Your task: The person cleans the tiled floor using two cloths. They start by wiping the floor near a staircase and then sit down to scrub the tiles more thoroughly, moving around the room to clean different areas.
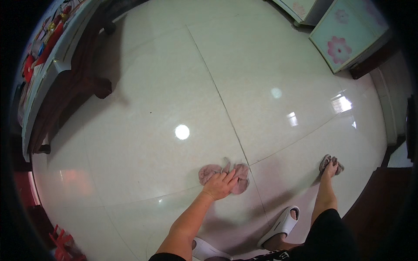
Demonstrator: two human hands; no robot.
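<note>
My left hand (220, 186) lies on a crumpled pinkish cloth (208, 173) spread on the glossy tiled floor (156, 88), left of my feet. Its fingers are spread over the cloth. At the right, my right hand (331, 169) grips a bunched grey-brown cloth (325, 162), low near the floor. Whether that cloth touches the floor I cannot tell. Between the two hands stands one of my feet in a white slide sandal (283, 225); the other white sandal (209, 251) is partly hidden at the bottom edge.
At the upper left is a dark wooden table with a pale cover (65, 49) and several colourful items on top. Flower-patterned cabinets (352, 39) stand at the upper right. Dark brown furniture (382, 202) is at the lower right, a red plastic object (62, 243) at the lower left.
</note>
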